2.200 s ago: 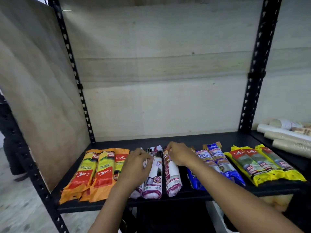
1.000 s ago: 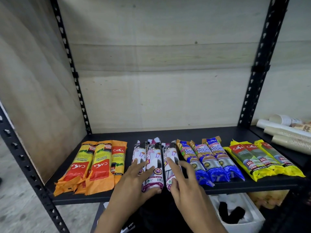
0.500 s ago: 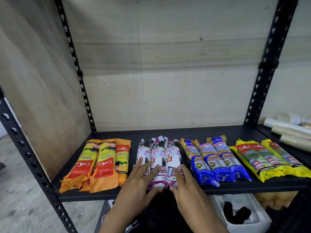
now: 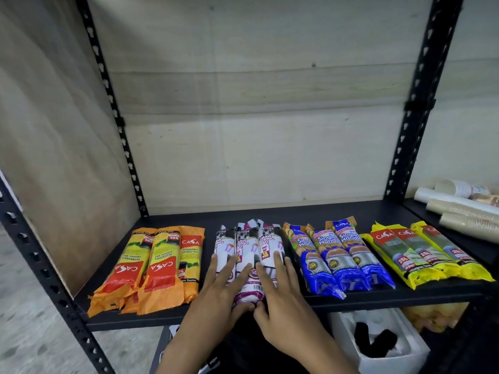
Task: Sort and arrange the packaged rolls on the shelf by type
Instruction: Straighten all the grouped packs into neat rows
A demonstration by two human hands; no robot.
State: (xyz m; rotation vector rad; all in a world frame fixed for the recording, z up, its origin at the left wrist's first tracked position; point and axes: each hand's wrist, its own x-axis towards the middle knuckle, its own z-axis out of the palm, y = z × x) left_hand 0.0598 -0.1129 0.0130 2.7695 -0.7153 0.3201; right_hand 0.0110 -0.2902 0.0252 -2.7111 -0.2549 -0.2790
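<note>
On the black shelf (image 4: 270,214) lie four groups of packaged rolls, side by side. From left: three orange rolls (image 4: 151,265), three white-and-purple drawstring rolls (image 4: 249,240), three blue rolls (image 4: 334,255), three yellow rolls (image 4: 421,252). My left hand (image 4: 220,287) lies flat with straight fingers on the left white rolls. My right hand (image 4: 280,290) lies flat on the right white roll, thumb at the near end of the middle roll. Both hands cover the near halves of the white rolls.
Black perforated uprights (image 4: 113,112) (image 4: 415,103) frame the bay, with plywood at the back and left. Stacks of paper cups (image 4: 464,209) lie on the neighbouring shelf at right. A white box (image 4: 378,344) with dark items sits below the shelf.
Both hands drew back from the far ends of the white rolls to their near ends and flattened on them. The three white rolls now lie tight together and parallel.
</note>
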